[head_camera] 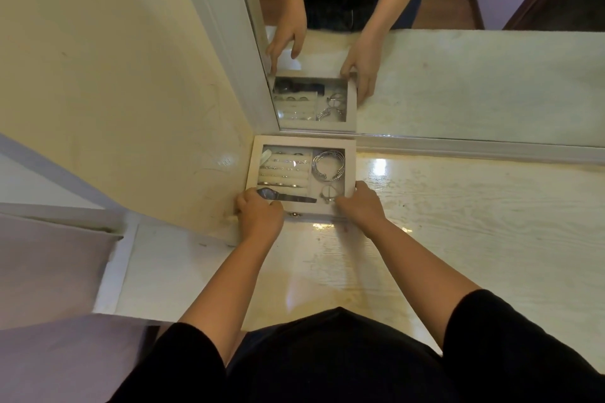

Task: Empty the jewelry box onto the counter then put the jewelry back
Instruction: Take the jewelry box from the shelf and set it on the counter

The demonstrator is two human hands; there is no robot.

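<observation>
Black sleeves [510,337] and bare forearms are extended toward the jewelry box [304,140]. The box is seated on the tabletop [458,206]. A wall [131,91] touches the box's left side and a mirror [458,75] stands just behind it. The box's near left corner is gripped by the left hand [260,214], fingers curled over the edge. The near right corner is gripped by the right hand [360,206], thumb laid on the top frame.

Hazards:
- The lid appears to be closed, and a clasp [294,214] is seen on the box's near face between the hands. If the box is tipped before the clasp is checked, the contents are likely to be dumped at once.
- The surface around the box is glossy. Round pieces poured quickly are likely to roll, and the edge to the box's near left is close.
- The box is set tight in the corner, so scraping against the wall is possible when it is drawn out.

Contents, viewed through the top:
- Left section: padded ring rolls [283,173] in which small rings are held.
- Far right section: a stack of silver bangles [328,165].
- Near side: a watch [284,196] laid flat, with a small silver piece [328,195] beside it; its type cannot be determined.
</observation>
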